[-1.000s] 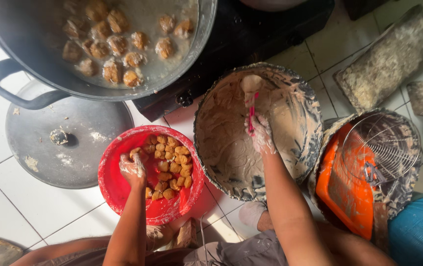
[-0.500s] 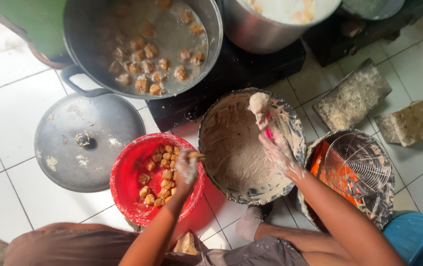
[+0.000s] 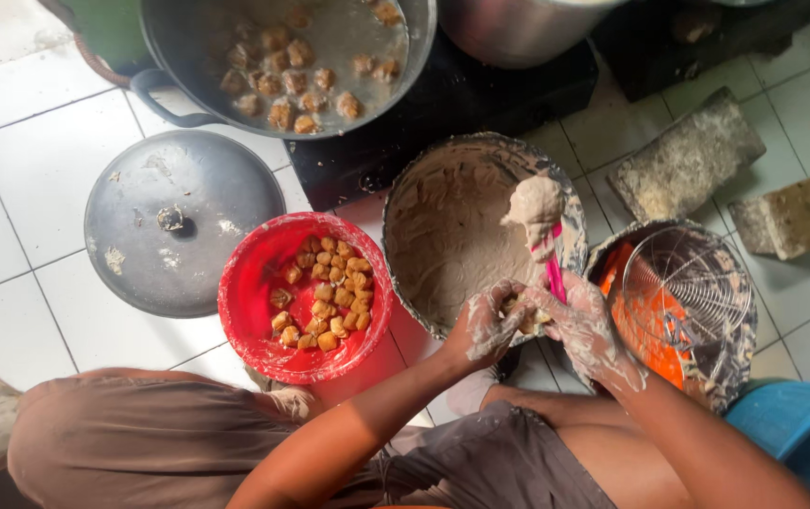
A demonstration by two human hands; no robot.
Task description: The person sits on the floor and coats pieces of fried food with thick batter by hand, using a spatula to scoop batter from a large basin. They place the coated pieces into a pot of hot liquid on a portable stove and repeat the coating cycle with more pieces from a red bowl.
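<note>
Over batter bowl, spoon in right grip

- Soft, even daylight; the white floor left of the grips is the brightest part, close to washed out at the top left corner.
- Shadows are faint and short; the darkest patch lies under the stove above the grips.
- A dull sheen shows on the grey lid and on the pot rim.
- Both hands, left and right, are slightly soft; the red bowl is sharp.
- Straight tile lines bend a little near the edges.
</note>
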